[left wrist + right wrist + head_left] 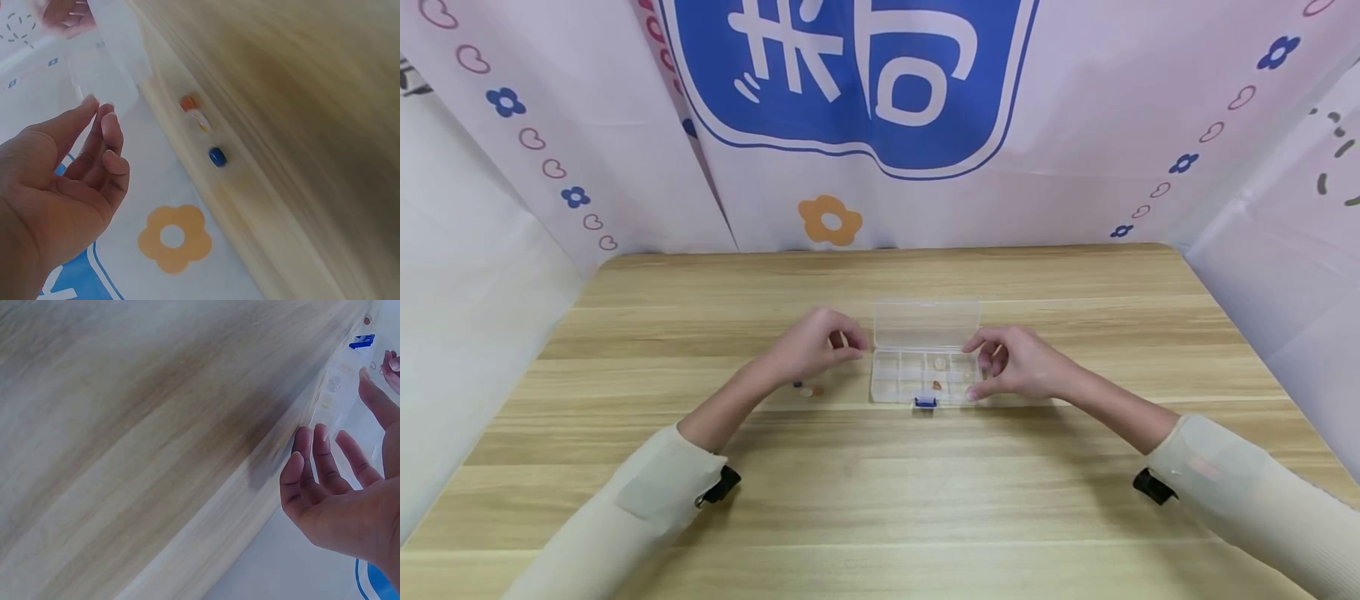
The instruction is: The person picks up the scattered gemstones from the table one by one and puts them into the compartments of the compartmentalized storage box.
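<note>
A clear plastic compartment box [887, 393] lies on the table, its see-through lid [927, 323] raised at the back and a blue latch [925, 402] at the front. Inside are an orange piece [936, 385] and a pale round piece [940, 364]. My right hand [1026, 364] grips the box's right end, thumb at the front and fingers behind. Just off the left end is my left hand [808, 343], thumb and fingertips nearly together; I cannot tell whether they pinch anything. Below it lie a blue bead [217, 157], a white piece [201, 120] and an orange bead [187, 103].
The wooden table [880, 500] reaches back to a printed cloth [1037, 200] with a blue emblem and an orange flower. White cloth hangs at both sides. Dark clips hang under both sleeve cuffs.
</note>
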The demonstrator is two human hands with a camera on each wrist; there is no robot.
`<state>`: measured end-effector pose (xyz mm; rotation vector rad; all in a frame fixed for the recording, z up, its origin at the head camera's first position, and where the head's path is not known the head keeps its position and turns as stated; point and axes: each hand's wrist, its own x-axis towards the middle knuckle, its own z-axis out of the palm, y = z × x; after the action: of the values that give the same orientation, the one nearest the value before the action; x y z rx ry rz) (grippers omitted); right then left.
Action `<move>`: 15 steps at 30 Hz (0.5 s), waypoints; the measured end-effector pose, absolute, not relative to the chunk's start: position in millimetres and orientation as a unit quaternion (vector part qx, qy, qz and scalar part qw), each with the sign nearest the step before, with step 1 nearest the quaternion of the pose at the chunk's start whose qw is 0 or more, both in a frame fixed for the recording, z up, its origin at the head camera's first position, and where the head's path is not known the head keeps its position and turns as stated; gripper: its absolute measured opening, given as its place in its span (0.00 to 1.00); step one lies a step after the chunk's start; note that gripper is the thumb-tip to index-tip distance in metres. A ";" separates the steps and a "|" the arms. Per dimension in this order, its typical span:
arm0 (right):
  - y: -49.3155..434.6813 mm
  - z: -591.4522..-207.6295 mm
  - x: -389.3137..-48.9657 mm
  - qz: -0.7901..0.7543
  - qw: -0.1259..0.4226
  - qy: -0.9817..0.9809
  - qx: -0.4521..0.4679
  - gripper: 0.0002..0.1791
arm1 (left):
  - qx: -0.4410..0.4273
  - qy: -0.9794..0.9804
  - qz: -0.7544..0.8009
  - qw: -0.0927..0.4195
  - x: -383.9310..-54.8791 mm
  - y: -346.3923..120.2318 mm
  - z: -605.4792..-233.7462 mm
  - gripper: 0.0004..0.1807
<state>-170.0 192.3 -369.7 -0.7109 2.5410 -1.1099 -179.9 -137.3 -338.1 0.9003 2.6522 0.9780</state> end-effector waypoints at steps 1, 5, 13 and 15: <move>192.5 -369.7 -170.1 -0.384 0.140 0.879 -0.246 0.32 | 0.302 0.891 0.329 0.087 -179.3 -139.7 -339.2 0.03; 192.8 -370.3 -170.0 -0.387 0.142 0.877 -0.246 0.33 | 0.300 0.890 0.330 0.089 -177.7 -147.8 -343.3 0.02; 192.3 -369.1 -170.0 -0.389 0.142 0.876 -0.247 0.32 | 0.309 0.888 0.325 0.102 -177.2 -164.4 -349.0 0.02; 192.1 -368.8 -170.2 -0.391 0.143 0.875 -0.247 0.32 | 0.318 0.886 0.320 0.106 -177.4 -168.3 -350.0 0.03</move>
<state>-170.2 192.1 -368.8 -0.7138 2.5247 -1.1272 -177.4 -168.3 -350.0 0.9373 2.6102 0.9430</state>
